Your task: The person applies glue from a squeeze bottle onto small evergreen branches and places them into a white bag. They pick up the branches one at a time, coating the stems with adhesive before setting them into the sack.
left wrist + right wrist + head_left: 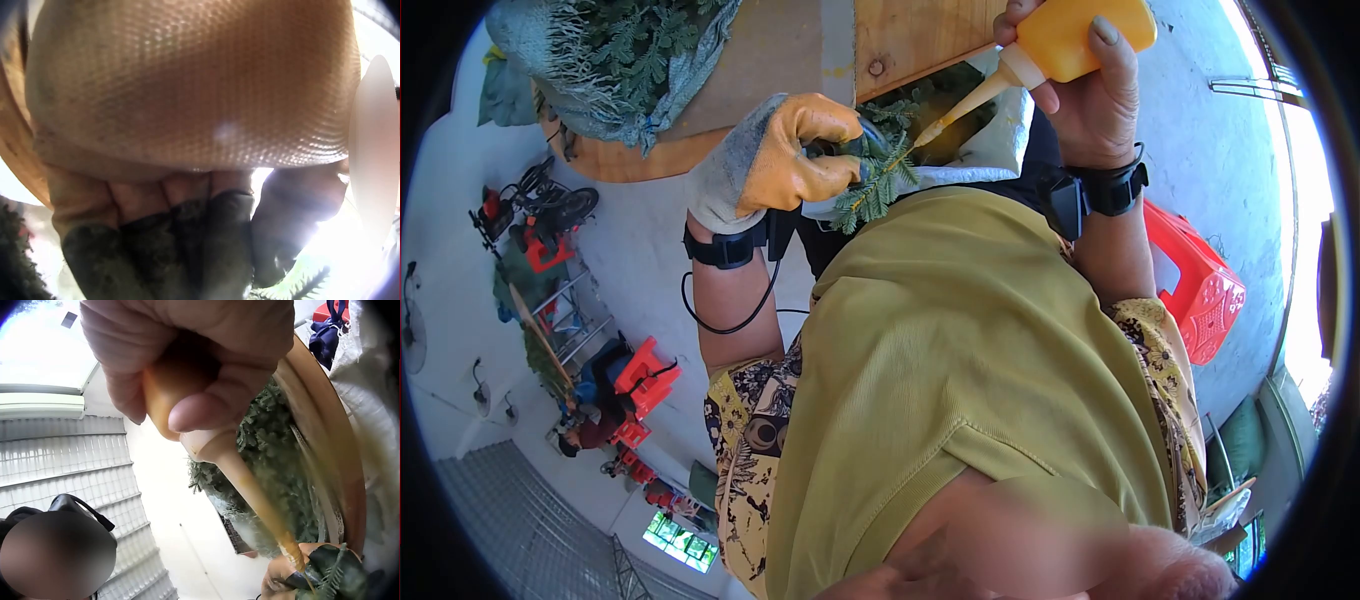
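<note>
My left hand (785,160), in a grey and orange work glove, pinches a small green fir-like sprig (882,182). In the left wrist view the curled glove fingers (150,250) show dark tips, and part of the sprig peeks out below. Bare, my right hand (1105,110) grips a yellow-orange squeeze bottle (1085,38) tilted downward. Its long tapered nozzle (253,494) points at the base of the sprig, the tip right at the glove's fingertips in the head view. Yellowish residue coats the nozzle's end.
A wooden-edged table (920,45) lies ahead, with a woven sack (520,30) of green foliage at its left. Below my hands, a pale open bag (1000,140) holds more sprigs. A red stool (1200,285) stands at right; another person sits far left.
</note>
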Motion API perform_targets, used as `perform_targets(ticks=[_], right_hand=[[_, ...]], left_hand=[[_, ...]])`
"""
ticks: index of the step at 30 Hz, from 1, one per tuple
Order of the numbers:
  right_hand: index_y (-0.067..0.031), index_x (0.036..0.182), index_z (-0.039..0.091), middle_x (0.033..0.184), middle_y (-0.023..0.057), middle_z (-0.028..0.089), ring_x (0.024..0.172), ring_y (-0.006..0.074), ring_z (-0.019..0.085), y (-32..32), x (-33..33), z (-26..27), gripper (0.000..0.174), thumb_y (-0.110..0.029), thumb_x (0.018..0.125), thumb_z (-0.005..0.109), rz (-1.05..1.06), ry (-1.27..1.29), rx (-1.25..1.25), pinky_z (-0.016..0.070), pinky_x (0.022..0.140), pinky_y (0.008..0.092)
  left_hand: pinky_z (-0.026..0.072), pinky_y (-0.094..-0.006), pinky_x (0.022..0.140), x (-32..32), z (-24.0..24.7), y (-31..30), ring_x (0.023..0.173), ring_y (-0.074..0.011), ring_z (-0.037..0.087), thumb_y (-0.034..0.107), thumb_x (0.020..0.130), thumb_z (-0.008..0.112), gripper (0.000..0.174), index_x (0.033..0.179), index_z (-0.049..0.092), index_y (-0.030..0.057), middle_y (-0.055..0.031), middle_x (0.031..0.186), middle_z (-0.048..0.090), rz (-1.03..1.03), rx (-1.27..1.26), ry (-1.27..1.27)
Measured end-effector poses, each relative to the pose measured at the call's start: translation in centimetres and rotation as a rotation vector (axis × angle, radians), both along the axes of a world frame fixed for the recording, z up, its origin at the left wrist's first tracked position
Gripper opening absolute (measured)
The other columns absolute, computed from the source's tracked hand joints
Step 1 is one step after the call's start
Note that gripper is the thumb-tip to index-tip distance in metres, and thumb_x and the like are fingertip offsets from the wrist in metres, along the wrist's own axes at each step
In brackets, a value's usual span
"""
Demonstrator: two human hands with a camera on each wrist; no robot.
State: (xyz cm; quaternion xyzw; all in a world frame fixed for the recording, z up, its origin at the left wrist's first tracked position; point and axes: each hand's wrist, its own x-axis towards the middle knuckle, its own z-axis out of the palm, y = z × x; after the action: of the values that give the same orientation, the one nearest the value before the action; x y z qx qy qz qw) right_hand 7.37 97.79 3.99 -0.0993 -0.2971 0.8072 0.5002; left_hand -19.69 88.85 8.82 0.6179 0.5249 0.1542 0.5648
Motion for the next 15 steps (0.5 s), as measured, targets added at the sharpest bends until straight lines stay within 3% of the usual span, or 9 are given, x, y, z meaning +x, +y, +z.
perform_targets(ticks=[4, 7, 12, 15], right_hand=[[0.0055, 0.108, 0.053, 0.096, 0.0236, 0.063, 0.057, 0.0237, 0.062, -0.5, -0.4, 0.4, 0.043, -0.031, 0.087, 0.061, -0.081, -0.019, -0.079, 0.0459, 0.039, 0.0234], [0.0048, 0.109, 0.053, 0.095, 0.0233, 0.063, 0.058, 0.0244, 0.063, -0.1, 0.0, -0.3, 0.043, -0.031, 0.087, 0.062, -0.055, -0.037, -0.064, 0.0464, 0.039, 0.0229], [0.0017, 0.113, 0.051, 0.096, 0.0218, 0.063, 0.064, 0.0252, 0.064, 0.0, 0.4, -0.2, 0.042, -0.030, 0.088, 0.062, -0.101, -0.042, -0.041, 0.0472, 0.039, 0.0237], [0.0005, 0.113, 0.051, 0.096, 0.0210, 0.063, 0.068, 0.0254, 0.065, -0.2, 0.0, 0.4, 0.040, -0.029, 0.088, 0.062, -0.164, 0.015, -0.098, 0.0474, 0.040, 0.0235]], left_hand=[[0.0454, -0.0288, 0.067, 0.4, 0.7, 0.2, 0.075, -0.0156, 0.055, -0.003, 0.069, 0.064, 0.009, 0.077, 0.063, -0.0006, -0.0087, 0.085, 0.061, 0.024, -0.062, -0.012], [0.0462, -0.0284, 0.068, 0.3, 0.6, 0.2, 0.076, -0.0158, 0.057, -0.003, 0.069, 0.066, 0.013, 0.082, 0.063, -0.0007, -0.0092, 0.090, 0.063, -0.081, -0.038, 0.085], [0.0488, -0.0290, 0.071, -0.5, -0.3, -0.5, 0.083, -0.0172, 0.061, -0.004, 0.069, 0.074, 0.037, 0.102, 0.057, 0.0005, -0.0103, 0.098, 0.063, -0.041, 0.021, 0.028], [0.0495, -0.0294, 0.072, -0.6, -0.2, -0.7, 0.085, -0.0176, 0.062, -0.004, 0.070, 0.075, 0.040, 0.105, 0.055, 0.0008, -0.0108, 0.098, 0.063, -0.045, 0.019, 0.067]])
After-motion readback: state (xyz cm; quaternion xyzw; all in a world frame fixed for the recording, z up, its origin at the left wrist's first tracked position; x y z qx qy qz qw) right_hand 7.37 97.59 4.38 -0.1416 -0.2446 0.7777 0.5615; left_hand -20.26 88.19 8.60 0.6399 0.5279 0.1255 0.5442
